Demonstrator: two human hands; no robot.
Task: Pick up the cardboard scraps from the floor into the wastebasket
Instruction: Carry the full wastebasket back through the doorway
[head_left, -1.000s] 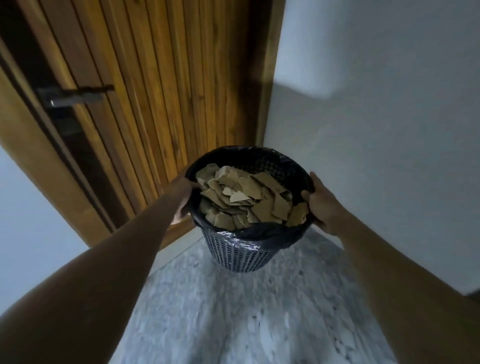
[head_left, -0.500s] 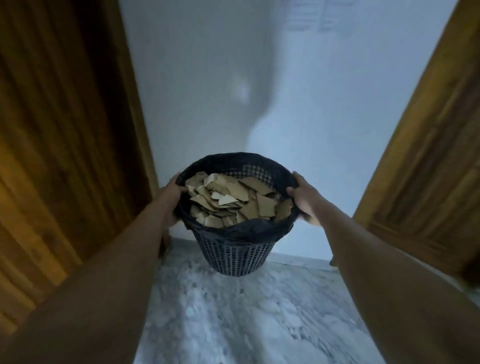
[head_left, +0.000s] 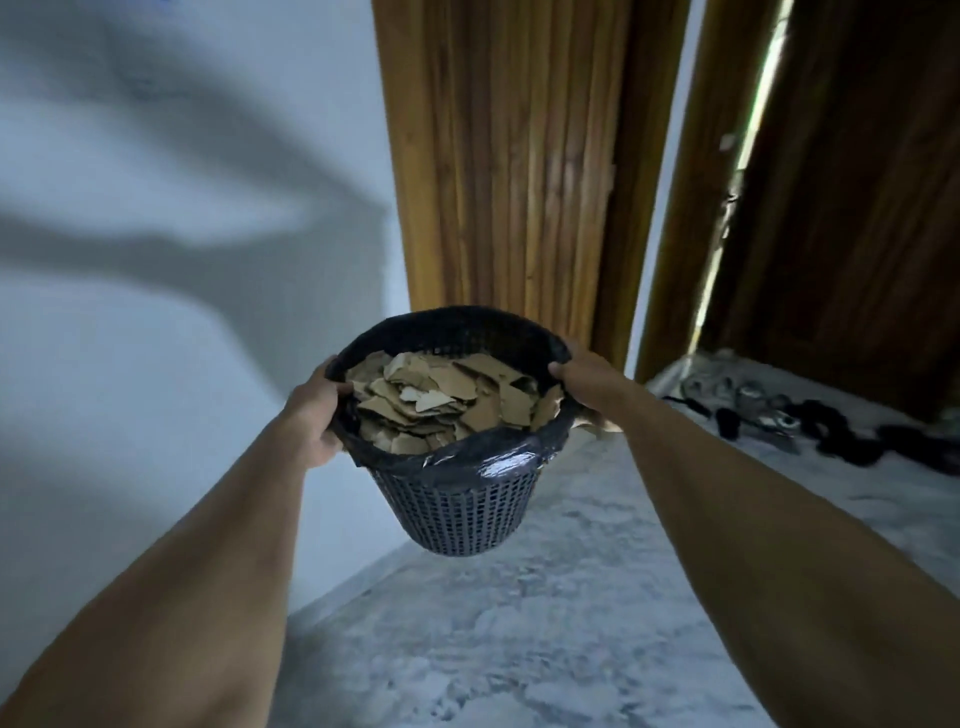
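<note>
A dark mesh wastebasket (head_left: 460, 512) lined with a black plastic bag hangs in the air in front of me, above the floor. Brown cardboard scraps (head_left: 447, 402) fill it to near the rim. My left hand (head_left: 314, 415) grips the rim on its left side, thumb over the edge. My right hand (head_left: 584, 382) grips the rim on its right side. The basket tilts slightly toward me.
A white wall (head_left: 156, 312) stands close on the left. Slatted wooden panels (head_left: 498, 171) rise straight ahead, and a dark wooden door (head_left: 841, 208) stands to the right. Shoes and dark items (head_left: 769, 410) lie on the marble floor (head_left: 545, 649) at the right.
The view has swung to the right with the basket carried along in both hands; the wall now lies on the left and the doorway with the shoes has come into view.
</note>
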